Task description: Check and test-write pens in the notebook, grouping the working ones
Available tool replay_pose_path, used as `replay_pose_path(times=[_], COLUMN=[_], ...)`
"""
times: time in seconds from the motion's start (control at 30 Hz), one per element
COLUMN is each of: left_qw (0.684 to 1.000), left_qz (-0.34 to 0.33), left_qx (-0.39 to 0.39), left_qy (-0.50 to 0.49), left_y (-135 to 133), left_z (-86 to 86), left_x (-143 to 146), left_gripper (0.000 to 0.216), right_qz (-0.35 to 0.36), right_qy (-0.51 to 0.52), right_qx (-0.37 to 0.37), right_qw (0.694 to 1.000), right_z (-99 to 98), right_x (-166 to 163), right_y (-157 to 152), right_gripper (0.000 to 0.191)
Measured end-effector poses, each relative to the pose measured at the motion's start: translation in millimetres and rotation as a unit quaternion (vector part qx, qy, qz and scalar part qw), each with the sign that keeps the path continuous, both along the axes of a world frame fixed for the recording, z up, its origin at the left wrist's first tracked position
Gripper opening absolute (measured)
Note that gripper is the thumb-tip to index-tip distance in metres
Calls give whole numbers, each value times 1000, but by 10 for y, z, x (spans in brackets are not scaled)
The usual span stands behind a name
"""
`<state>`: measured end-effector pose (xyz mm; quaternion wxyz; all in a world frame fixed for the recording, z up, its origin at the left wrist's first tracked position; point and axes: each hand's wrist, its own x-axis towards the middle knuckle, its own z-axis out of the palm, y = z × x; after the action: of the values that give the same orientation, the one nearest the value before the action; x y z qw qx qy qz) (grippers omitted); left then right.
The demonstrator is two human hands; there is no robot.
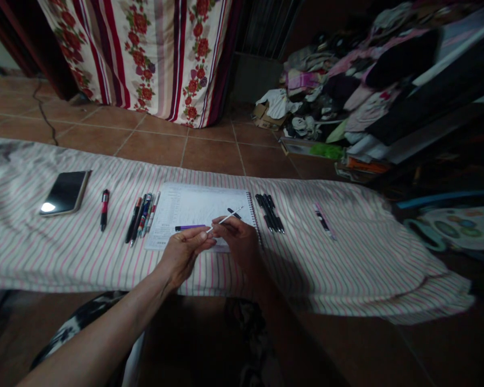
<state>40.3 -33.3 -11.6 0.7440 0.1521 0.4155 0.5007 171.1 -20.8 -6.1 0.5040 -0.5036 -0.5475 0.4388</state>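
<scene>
A thin white pen refill (pixel 230 215) slants up to the right over the notebook, its narrow tip at the upper end. My left hand (pixel 189 244) pinches its lower end between thumb and fingers. Close beside, my right hand (pixel 236 234) has its fingertips closed round the refill further up. Under the hands lies an open spiral notebook (pixel 204 198) with printed or written pages. On the page rest a purple pen barrel (pixel 190 228), left of the hands, and a small dark piece (pixel 234 213) like a pen cap, partly behind the refill.
A striped cloth (pixel 358 258) covers the table. Left of the notebook lie several pens (pixel 141 215), a red-and-black pen (pixel 104 209) and a phone (pixel 64 192). To its right are several black pens (pixel 270 212) and a pink patterned pen (pixel 325 220). Piled clothes (pixel 347 80) stand beyond.
</scene>
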Motion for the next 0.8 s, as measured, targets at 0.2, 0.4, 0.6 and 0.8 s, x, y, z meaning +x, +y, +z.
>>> replay_pose_path(times=[0.2, 0.4, 0.6, 0.8], left_qw=[1000, 1000, 1000, 998], left_qz=[4, 16, 12, 44], left_qx=[-5, 2, 17, -22], left_qy=[-30, -1, -3, -33], left_y=[-12, -5, -2, -18], left_z=[69, 34, -42, -38], left_x=[-1, 8, 4, 26], left_gripper=[16, 11, 11, 11], right_qz=[-9, -12, -14, -30], right_qy=[-20, -34, -18, -13], right_qx=[28, 39, 5, -3], right_qw=[999, 999, 1000, 999], right_z=[-28, -48, -54, -11], right_x=[9, 3, 0, -58], right_y=[-4, -7, 3, -27], right_gripper=[13, 15, 16, 13])
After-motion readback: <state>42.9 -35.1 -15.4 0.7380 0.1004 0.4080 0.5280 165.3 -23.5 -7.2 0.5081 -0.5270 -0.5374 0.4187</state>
